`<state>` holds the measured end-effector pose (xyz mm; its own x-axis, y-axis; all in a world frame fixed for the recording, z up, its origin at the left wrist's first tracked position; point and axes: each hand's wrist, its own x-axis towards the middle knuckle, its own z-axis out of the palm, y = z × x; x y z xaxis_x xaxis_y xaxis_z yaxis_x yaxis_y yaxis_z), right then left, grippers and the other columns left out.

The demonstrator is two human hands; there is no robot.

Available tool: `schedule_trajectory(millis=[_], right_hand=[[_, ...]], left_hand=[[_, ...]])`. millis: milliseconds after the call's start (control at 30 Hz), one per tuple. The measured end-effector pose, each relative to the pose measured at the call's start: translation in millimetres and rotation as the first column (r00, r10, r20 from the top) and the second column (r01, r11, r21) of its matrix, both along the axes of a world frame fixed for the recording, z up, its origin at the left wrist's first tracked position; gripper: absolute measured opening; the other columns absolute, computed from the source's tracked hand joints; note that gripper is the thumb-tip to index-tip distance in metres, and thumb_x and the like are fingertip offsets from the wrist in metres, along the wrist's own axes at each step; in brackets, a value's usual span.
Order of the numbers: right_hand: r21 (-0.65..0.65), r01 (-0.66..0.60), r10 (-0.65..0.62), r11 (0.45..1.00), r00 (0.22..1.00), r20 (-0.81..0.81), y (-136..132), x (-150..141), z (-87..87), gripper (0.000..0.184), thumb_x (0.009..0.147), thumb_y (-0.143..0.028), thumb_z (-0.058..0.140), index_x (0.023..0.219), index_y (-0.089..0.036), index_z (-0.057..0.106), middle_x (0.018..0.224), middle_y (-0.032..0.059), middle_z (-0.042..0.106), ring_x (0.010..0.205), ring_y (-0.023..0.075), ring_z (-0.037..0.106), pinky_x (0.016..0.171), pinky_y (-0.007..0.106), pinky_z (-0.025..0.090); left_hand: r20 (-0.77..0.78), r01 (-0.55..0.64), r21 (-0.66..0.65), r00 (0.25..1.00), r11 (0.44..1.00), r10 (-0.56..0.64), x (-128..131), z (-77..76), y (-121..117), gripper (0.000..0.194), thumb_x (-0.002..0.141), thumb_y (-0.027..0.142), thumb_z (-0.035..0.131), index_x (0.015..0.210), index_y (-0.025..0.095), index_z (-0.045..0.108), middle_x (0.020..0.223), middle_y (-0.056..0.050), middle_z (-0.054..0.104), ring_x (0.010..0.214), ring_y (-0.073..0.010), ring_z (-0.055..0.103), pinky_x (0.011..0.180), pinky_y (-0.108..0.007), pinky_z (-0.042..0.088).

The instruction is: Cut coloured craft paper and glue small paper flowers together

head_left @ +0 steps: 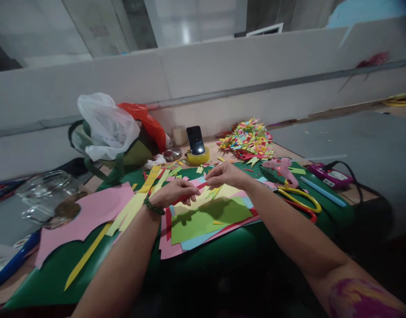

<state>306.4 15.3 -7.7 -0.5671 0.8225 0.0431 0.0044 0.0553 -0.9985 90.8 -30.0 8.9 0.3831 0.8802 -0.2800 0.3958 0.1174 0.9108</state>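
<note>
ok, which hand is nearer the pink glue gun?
Right. The right hand is over the paper sheets, left of the pink glue gun and apart from it; the left hand is further left, on the right hand's far side from it.

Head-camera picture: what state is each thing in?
Left hand: curled, hold unclear
Right hand: curled, hold unclear
Green sheet: flat, partly shadowed
Pink sheet: cut with curves
Phone: propped up
Glue gun: red light lit
Purple box: cable plugged in
Bag: open, plastic inside
Scissors: blades unclear
</note>
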Motion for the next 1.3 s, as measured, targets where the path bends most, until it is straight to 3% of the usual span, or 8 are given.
schedule_trajectory(millis=[300,433,567,800,1033,1300], right_hand=[[-0.006,-0.045,0.046,0.999,0.996,0.076,2,1,-2.0,0.032,0.053,-0.034,0.085,0.074,-0.012,0.074,0.061,0.0026,0.07,0.057,0.0123,0.066,0.056,0.021,0.052],[-0.002,-0.076,0.076,0.997,0.992,0.097,2,-2,-2.8,0.029,0.053,-0.034,0.084,0.068,-0.012,0.072,0.056,0.0008,0.067,0.053,0.0103,0.062,0.055,0.021,0.051],[0.009,-0.127,0.126,0.992,0.987,0.105,-1,-4,-1.8,0.029,0.053,-0.033,0.084,0.068,-0.012,0.072,0.057,0.0,0.067,0.054,0.0099,0.061,0.057,0.022,0.051],[-0.008,-0.176,0.174,0.984,0.964,0.2,-2,-5,-3.8,0.033,0.056,-0.041,0.083,0.07,-0.012,0.073,0.056,-0.0003,0.065,0.053,0.0091,0.062,0.054,0.019,0.049],[-0.07,-0.154,0.165,0.986,0.967,0.195,-2,-10,-7.4,0.039,0.05,-0.045,0.086,0.066,-0.012,0.071,0.054,0.0008,0.066,0.051,0.0102,0.063,0.052,0.02,0.051],[-0.055,-0.053,0.062,0.997,0.982,0.178,3,-1,-2.1,0.033,0.056,-0.04,0.085,0.065,-0.012,0.07,0.054,0.001,0.067,0.049,0.0091,0.063,0.05,0.018,0.05]], left_hand=[[-0.033,-0.063,-0.014,0.998,0.998,0.062,2,-2.1,2,0.028,0.063,0.038,0.078,0.067,0.012,0.07,0.059,-0.004,0.068,0.047,-0.0087,0.057,0.049,-0.02,0.043],[-0.029,0.001,-0.025,1.0,1.0,-0.002,4,-3.0,0,0.041,0.067,0.053,0.073,0.075,0.013,0.069,0.061,-0.002,0.067,0.05,-0.0091,0.058,0.051,-0.021,0.045],[-0.006,0.088,-0.011,0.996,0.996,-0.088,9,-4.5,-2,0.058,0.066,0.068,0.066,0.082,0.012,0.068,0.08,-0.008,0.072,0.058,-0.0131,0.064,0.057,-0.025,0.049],[0.015,0.098,0.0,0.995,0.995,-0.098,11,-10.7,0,0.052,0.064,0.063,0.072,0.076,0.013,0.068,0.077,-0.009,0.074,0.067,-0.0183,0.068,0.068,-0.03,0.051],[0.019,0.092,0.045,0.995,0.995,-0.093,13,-12.8,1,0.043,0.066,0.056,0.074,0.07,0.013,0.066,0.068,-0.007,0.072,0.065,-0.0171,0.067,0.071,-0.03,0.051],[0.057,0.108,-0.097,0.993,0.989,-0.103,4,-10.2,1,0.058,0.071,0.067,0.062,0.085,0.012,0.068,0.067,-0.003,0.066,0.056,-0.0112,0.06,0.057,-0.024,0.047]])
